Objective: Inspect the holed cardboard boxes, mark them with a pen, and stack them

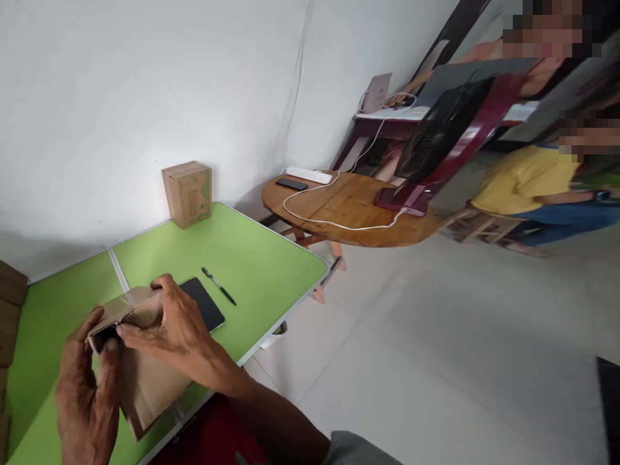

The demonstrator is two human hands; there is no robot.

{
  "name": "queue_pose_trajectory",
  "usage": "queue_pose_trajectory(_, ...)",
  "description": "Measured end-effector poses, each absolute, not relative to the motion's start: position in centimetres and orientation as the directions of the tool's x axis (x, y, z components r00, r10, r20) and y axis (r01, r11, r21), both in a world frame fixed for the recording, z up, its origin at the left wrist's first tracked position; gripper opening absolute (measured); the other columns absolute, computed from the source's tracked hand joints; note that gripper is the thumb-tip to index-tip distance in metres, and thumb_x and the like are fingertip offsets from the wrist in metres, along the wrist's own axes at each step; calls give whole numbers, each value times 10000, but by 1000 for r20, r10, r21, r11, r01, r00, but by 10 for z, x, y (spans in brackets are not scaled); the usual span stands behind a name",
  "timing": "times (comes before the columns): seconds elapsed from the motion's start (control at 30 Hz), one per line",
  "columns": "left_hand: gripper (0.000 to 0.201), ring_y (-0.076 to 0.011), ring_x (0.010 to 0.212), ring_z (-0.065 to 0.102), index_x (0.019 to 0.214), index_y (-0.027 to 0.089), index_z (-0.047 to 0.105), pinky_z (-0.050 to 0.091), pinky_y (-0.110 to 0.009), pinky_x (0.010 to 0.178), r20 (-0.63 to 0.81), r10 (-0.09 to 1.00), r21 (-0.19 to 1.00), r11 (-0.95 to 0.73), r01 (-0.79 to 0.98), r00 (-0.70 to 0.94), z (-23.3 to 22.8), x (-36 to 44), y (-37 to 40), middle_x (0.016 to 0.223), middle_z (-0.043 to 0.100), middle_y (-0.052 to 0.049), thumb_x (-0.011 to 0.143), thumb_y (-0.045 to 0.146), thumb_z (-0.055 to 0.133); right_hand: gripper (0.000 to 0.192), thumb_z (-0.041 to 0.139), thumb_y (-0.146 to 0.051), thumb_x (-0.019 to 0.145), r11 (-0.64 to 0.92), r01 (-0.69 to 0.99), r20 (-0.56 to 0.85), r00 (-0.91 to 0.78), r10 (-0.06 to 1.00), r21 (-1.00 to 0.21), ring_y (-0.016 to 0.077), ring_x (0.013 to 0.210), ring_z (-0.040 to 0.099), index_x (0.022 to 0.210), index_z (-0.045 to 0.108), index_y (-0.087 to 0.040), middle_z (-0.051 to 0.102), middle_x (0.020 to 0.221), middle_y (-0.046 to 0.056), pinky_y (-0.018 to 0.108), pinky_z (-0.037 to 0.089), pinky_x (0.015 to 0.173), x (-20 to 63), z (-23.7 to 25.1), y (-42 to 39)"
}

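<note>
Above the near part of the green table (271, 271) I hold a brown cardboard box (155, 381), tilted, with a dark gap along one edge. My left hand (90, 387) grips its left end, the thumb at the gap. Across the upper side lies my right hand (177, 329), fingers over the far edge and thumb pressed at the same gap. Strips of clear tape show on the box's top. Just past my right hand a black tablet or phone (206, 303) lies on the table, partly covered by it. Beyond that is a pen (219, 286).
Another cardboard box (188, 194) stands against the wall. Brown boxes (12, 316) are stacked at the left edge. On a round wooden table (329, 200) are a phone (291, 184), a power strip (309, 174), a white cable and a fan (445, 129). Two people sit at the right.
</note>
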State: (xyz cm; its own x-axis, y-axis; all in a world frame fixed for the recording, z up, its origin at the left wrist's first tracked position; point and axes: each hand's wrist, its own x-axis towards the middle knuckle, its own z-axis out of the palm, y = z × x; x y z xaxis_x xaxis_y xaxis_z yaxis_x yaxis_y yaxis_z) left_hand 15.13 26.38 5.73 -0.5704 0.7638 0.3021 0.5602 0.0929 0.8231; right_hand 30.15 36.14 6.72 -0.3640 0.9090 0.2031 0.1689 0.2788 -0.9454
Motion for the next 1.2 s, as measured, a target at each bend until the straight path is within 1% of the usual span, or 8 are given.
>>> queue_pose_trajectory(0.13, 1005, -485, 1603, 487, 1748, 319, 443, 393, -746, 1321, 414, 834, 738, -73, 671, -364, 44, 144, 267, 1693, 541, -178, 893, 689, 820, 804, 880, -702, 868, 298, 127, 214, -448, 868, -946, 314, 1081, 788, 1441, 565, -235, 804, 1155, 71, 447, 632, 945, 320, 64, 378)
queue_pose_trajectory(0.27, 949, -479, 1627, 461, 1760, 405, 402, 347, -770, 1354, 329, 841, 818, -27, 575, -429, 45, 147, 265, 1747, 460, -145, 940, 670, 800, 549, 584, -581, 1157, 199, 251, 106, -339, 935, -947, 254, 1197, 779, 1569, 509, -225, 800, 1322, 104, 386, 600, 1008, 351, 43, 406)
queue_pose_trajectory(0.4, 1013, -515, 1592, 507, 1758, 419, 415, 399, -818, 1313, 218, 821, 890, 54, 452, -528, 59, 155, 263, 1762, 470, -127, 889, 743, 822, 229, 746, -260, 1064, -79, 661, -106, 0, 994, -746, 324, 1317, 734, 1260, 681, -162, 795, 1294, 193, 407, 519, 1085, 383, 5, 440)
queue_pose_trajectory(0.6, 1006, -525, 1635, 457, 1742, 460, 442, 345, -836, 1334, 249, 818, 888, 21, 459, -518, 50, 149, 263, 1768, 467, -108, 867, 734, 855, 266, 713, -60, 924, -178, 656, -185, 59, 981, -733, 339, 1033, 791, 754, 586, -221, 782, 877, 137, 388, 523, 890, 400, -31, 460)
queue_pose_trajectory(0.77, 977, -478, 1649, 461, 1769, 453, 400, 362, -770, 1356, 316, 838, 842, -32, 538, -445, 32, 135, 259, 1799, 449, -108, 921, 646, 846, 194, 559, -293, 1100, -31, 447, -57, -45, 997, -894, 241, 834, 773, 915, 587, -240, 788, 884, 85, 320, 554, 731, 399, -6, 442)
queue_pose_trajectory(0.87, 962, -462, 1643, 472, 1784, 440, 371, 348, -768, 1362, 357, 835, 822, -67, 565, -419, 29, 135, 258, 1784, 469, -118, 954, 617, 825, 271, 574, -518, 1134, 143, -62, 154, -264, 952, -988, 192, 728, 760, 1094, 622, -254, 820, 946, 53, 284, 570, 610, 384, 22, 414)
queue_pose_trajectory(0.97, 936, -461, 1648, 459, 1784, 448, 360, 365, -786, 1341, 393, 835, 793, -95, 601, -386, 30, 139, 259, 1778, 463, -125, 976, 594, 810, 318, 772, -561, 1062, 107, -561, 421, -467, 778, -821, 165, 654, 734, 1099, 709, -251, 814, 897, 29, 257, 562, 534, 357, 44, 381)
queue_pose_trajectory(1.2, 867, -445, 1631, 459, 1794, 450, 317, 404, -779, 1310, 484, 818, 713, -163, 682, -310, 28, 148, 258, 1725, 472, -148, 1040, 552, 733, 252, 825, -493, 1056, 222, -475, 481, -538, 693, -851, 237, 1057, 798, 1146, 861, -260, 837, 1176, 87, 354, 670, 862, 326, 49, 352)
